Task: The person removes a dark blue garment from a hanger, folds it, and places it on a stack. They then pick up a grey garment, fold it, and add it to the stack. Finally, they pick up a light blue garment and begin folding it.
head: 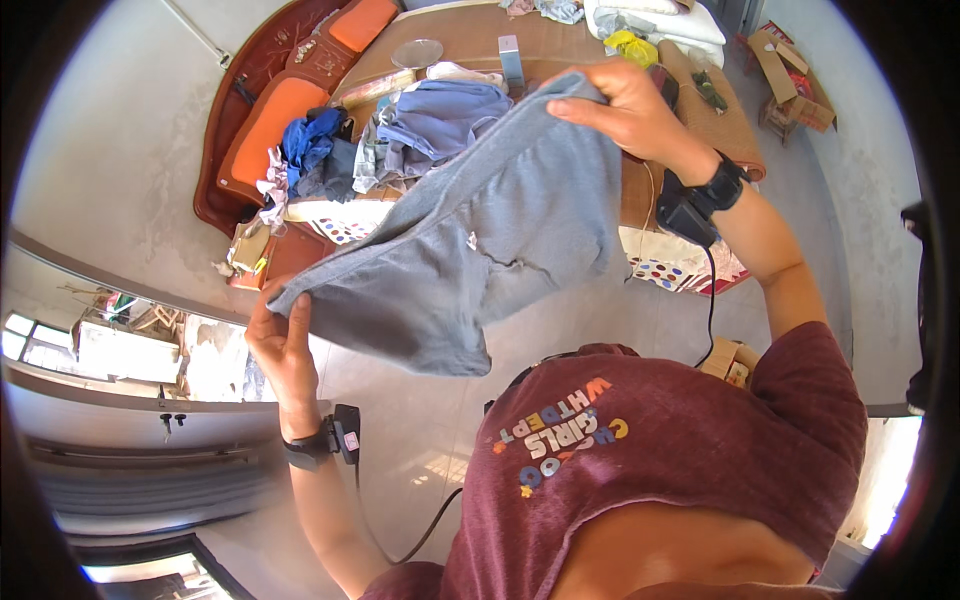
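A pair of grey-blue knit shorts or underpants (442, 247) is stretched by its waistband between my two hands, above the floor and the near edge of the bed. My left hand (286, 345) pinches the lower left end of the band between thumb and fingers. Higher up, my right hand (611, 109) grips the other end. The band slants up to the right and the leg parts hang down. A small white tag shows near the middle. Behind the garment, a heap of blue and grey clothes (442, 112) lies on the bed, partly hidden by the cloth.
The bed's brown mat (465, 45) carries a light-blue box (511, 60), a round clear lid (417, 54) and a yellow plastic bag (631, 49). A red headboard with orange pads (274, 127) stands left. An open cardboard box (795, 79) sits at the far right. Cables run from both wrist devices.
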Demonstrator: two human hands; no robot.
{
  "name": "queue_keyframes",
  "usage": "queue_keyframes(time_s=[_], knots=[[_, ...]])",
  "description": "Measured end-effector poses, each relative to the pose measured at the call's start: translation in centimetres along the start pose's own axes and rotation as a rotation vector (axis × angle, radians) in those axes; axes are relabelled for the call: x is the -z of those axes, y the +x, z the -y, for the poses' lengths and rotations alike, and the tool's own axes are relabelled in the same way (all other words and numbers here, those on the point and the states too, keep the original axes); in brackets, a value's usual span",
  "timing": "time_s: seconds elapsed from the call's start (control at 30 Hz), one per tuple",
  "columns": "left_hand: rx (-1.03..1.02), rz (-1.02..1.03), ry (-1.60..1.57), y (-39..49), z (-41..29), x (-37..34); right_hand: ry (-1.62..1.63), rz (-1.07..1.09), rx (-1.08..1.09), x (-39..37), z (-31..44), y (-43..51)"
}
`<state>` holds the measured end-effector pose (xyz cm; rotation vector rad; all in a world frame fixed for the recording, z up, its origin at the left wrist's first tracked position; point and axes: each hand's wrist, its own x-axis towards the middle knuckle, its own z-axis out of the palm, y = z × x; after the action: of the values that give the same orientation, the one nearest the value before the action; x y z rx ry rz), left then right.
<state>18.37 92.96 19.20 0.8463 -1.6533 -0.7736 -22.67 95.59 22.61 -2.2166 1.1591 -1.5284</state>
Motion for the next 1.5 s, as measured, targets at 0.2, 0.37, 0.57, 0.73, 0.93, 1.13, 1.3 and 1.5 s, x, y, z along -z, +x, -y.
queue_keyframes(time_s=[0.2,0.37,0.57,0.73,0.93,1.13,1.3,1.5], knots=[[-0.267,-0.307,-0.199,-0.5,-2.5,-1.8,-0.305,-0.239,0.446,2.4,6.5,-2.4],[-0.474,-0.299,-0.521,3.1,-6.7,-4.2,0.658,-0.223,0.621,0.4,9.3,-0.1],[-0.289,0.163,-0.701,5.7,-9.0,-14.0,0.09,-0.339,0.406,-6.7,9.3,4.4],[-0.312,0.159,-0.703,6.0,-9.8,-14.7,0.186,-0.389,0.456,-6.6,9.8,4.7],[-0.351,0.408,-0.81,6.3,-10.2,-13.4,0.332,-0.36,0.352,-6.5,9.6,4.6],[-0.532,0.3,-0.574,5.4,-10.8,-14.3,0.382,-0.338,0.468,-6.9,8.9,5.4],[-0.724,0.088,-0.459,6.3,-10.3,-16.6,0.522,-0.367,0.472,-8.5,8.2,6.1],[-0.75,-0.055,-0.445,7.4,-8.5,-18.6,0.678,-0.221,0.395,-9.6,5.7,6.2]])
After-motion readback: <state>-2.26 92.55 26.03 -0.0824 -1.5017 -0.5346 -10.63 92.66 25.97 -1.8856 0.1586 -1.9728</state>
